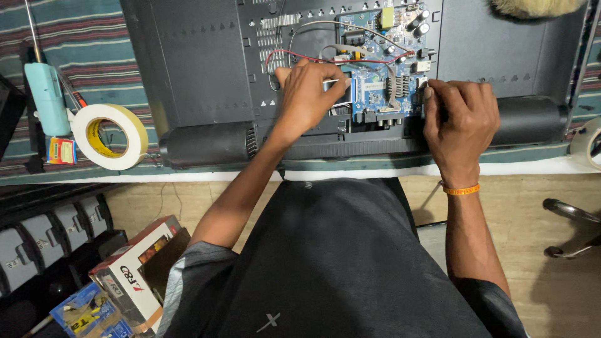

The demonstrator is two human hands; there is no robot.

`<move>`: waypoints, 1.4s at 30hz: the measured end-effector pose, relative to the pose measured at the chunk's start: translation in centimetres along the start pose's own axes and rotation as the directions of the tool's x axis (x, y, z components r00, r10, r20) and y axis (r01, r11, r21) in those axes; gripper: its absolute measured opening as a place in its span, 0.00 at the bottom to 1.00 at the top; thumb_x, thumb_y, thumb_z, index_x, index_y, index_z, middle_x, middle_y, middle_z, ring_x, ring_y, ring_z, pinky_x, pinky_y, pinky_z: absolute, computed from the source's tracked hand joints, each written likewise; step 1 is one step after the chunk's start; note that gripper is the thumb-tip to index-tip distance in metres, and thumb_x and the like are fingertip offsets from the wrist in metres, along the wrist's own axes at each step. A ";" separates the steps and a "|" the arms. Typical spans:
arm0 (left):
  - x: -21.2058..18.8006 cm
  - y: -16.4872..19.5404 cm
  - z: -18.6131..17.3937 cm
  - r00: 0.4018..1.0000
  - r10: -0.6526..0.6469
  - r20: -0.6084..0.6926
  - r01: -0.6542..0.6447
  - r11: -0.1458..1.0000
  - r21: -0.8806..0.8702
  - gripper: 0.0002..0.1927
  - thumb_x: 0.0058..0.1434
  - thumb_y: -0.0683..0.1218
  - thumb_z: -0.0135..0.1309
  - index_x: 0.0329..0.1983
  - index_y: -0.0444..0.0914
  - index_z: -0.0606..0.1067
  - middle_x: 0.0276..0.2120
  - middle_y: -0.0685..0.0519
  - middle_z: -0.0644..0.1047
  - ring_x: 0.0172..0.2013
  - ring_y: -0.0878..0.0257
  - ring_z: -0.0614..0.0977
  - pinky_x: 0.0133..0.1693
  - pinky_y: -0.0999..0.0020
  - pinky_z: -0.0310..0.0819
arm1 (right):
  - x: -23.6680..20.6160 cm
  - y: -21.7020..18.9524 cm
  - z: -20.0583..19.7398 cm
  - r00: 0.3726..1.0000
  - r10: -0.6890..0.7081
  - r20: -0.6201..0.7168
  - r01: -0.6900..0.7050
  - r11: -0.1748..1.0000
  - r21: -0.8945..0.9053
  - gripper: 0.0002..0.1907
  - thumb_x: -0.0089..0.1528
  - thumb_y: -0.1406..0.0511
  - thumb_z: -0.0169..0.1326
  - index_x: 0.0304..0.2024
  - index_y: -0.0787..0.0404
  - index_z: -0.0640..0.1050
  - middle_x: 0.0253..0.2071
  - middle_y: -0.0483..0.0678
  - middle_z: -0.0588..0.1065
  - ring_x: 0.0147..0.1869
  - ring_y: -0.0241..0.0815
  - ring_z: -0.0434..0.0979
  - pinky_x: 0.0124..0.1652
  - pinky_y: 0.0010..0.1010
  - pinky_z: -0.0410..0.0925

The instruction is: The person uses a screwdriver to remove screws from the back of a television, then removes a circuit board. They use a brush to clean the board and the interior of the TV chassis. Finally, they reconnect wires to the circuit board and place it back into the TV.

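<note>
Striped cloth under both hands (382,109) pinching blue circuit board (382,81); white-red carton (134,275) lower left

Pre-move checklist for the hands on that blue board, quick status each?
1. Left hand on the blue circuit board: ok, fingers rest at its left edge.
2. Right hand at the board's right edge: ok, touching there.
3. Red wire free of the fingers: cannot tell, it runs under the left hand.
4. Black back panel lying flat: ok.
5. Tape roll away from the hands: ok, off to the left.
6. Anything gripped: cannot tell, fingertips hidden.
</note>
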State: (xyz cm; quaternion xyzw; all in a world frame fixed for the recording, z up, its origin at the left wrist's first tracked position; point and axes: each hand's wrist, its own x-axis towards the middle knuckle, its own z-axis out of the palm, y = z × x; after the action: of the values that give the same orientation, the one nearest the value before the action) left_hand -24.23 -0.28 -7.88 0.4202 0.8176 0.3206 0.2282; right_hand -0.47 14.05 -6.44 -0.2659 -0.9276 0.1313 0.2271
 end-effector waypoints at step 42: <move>-0.5 -0.7 3.1 0.974 0.023 -0.225 -0.012 0.999 0.048 0.08 0.57 0.52 0.63 0.30 0.45 0.84 0.28 0.53 0.82 0.41 0.56 0.77 0.45 0.54 0.53 | 1.3 -7.6 1.6 0.965 -0.176 0.192 0.168 0.984 0.058 0.25 0.65 0.53 0.66 0.60 0.56 0.79 0.65 0.48 0.69 0.71 0.55 0.60 0.63 0.51 0.55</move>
State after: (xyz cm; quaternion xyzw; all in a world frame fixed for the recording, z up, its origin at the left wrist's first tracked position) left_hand -22.34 0.07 -10.51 0.3936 0.8416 0.3492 0.1214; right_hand -5.49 8.28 -4.58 -0.1656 -0.9621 0.1558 0.1502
